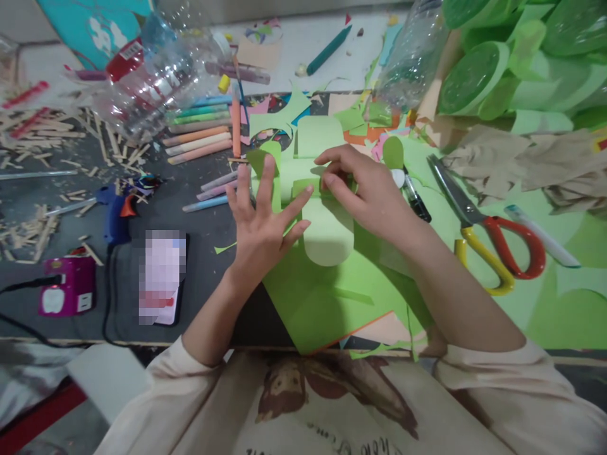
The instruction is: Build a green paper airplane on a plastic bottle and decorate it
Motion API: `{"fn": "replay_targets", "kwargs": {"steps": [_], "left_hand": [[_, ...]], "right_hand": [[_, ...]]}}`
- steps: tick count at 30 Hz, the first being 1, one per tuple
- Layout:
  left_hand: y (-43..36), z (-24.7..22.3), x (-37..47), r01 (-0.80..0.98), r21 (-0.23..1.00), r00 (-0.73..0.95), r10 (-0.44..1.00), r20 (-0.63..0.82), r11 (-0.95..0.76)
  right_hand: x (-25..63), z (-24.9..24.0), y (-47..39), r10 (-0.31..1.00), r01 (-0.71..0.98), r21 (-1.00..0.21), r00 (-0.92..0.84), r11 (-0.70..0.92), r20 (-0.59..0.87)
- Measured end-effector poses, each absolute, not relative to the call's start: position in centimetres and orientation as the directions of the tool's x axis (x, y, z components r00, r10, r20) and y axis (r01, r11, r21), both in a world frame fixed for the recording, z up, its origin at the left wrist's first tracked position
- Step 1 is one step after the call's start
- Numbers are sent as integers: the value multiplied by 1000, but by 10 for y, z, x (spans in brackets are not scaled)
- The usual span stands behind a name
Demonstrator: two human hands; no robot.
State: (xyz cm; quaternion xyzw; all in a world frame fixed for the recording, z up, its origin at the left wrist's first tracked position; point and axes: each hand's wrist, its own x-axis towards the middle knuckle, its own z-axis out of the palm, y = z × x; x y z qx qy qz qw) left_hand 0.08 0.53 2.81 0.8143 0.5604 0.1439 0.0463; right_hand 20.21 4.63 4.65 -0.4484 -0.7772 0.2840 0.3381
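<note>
One left hand (258,230) splayed, right hand (372,183) curled, at pale green paper (328,234).

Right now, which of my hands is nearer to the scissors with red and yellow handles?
Right. Your right hand is left of the scissors, not touching them; your left hand is farther left, beyond your right hand.

A dark tabletop (206,243); behind it, a pale grey surface (303,12), probably a wall.
</note>
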Motion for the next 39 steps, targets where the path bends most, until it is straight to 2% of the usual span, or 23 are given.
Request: {"fn": "replay_targets", "kwargs": {"steps": [6, 10, 13, 17, 19, 20, 23, 25, 29, 34, 39], "left_hand": [[1, 25, -5, 918, 226, 283, 938, 202, -326], [1, 20, -6, 910, 264, 258, 935, 243, -320], [4, 12, -11, 865, 327, 256, 895, 364, -380], [12, 3, -21, 744, 356, 285, 751, 596, -565], [18, 0, -24, 691, 403, 217, 704, 676, -600], [21, -1, -25, 665, 466, 148, 715, 684, -583], [31, -5, -22, 544, 712, -71, 820, 568, -445], [36, -6, -15, 483, 781, -88, 866, 493, -396], [43, -4, 0, 482, 780, -39, 879, 474, -399], [50, -11, 6, 581, 724, -87, 856, 509, -372], [49, -18, 4, 583, 761, -133, 891, 434, -284]], "right_hand": [[202, 46, 46, 883, 505, -738, -378, 448, 277], [203, 49, 46, 889, 520, -736, -376, 435, 260], [204, 50, 46, 890, 530, -730, -381, 432, 250], [204, 50, 46, 888, 536, -721, -382, 439, 258], [204, 49, 46, 891, 539, -722, -375, 433, 255], [204, 49, 46, 893, 540, -724, -371, 430, 254], [203, 49, 45, 897, 545, -725, -367, 421, 245], [203, 49, 45, 898, 550, -722, -369, 419, 239], [201, 51, 44, 897, 562, -713, -374, 420, 234], [199, 52, 42, 910, 562, -730, -358, 388, 208], [207, 50, 44, 950, 453, -846, -259, 281, 177]]}}
